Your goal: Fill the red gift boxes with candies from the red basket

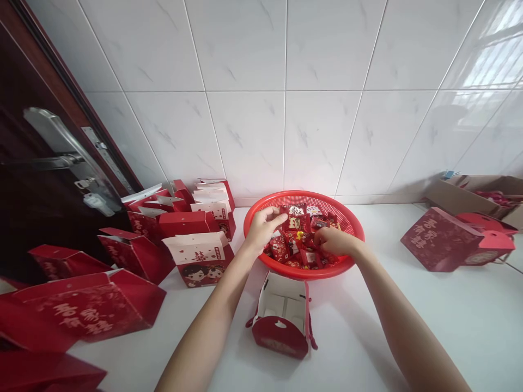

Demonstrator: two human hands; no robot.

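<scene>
A round red plastic basket (pixel 354 223) stands against the tiled wall, filled with wrapped candies (pixel 296 243) in mostly red wrappers. Over its left side, my left hand (pixel 263 227) pinches a red candy packet (pixel 295 218) with a pale printed front. My right hand (pixel 333 240) reaches down among the candies on the right side, fingers curled; whatever they grip is hidden. In front of the basket sits a small dark-red gift box (pixel 281 337), its top open and white inside, with red cord at both sides. I see nothing in this box.
Many red gift boxes (pixel 90 307) crowd the left of the white table. A white-topped box (pixel 198 253) with cartoon figures stands nearest the basket. More red boxes (pixel 443 239) and a cardboard carton (pixel 449 188) are at right. A dark door (pixel 36 179) borders the left.
</scene>
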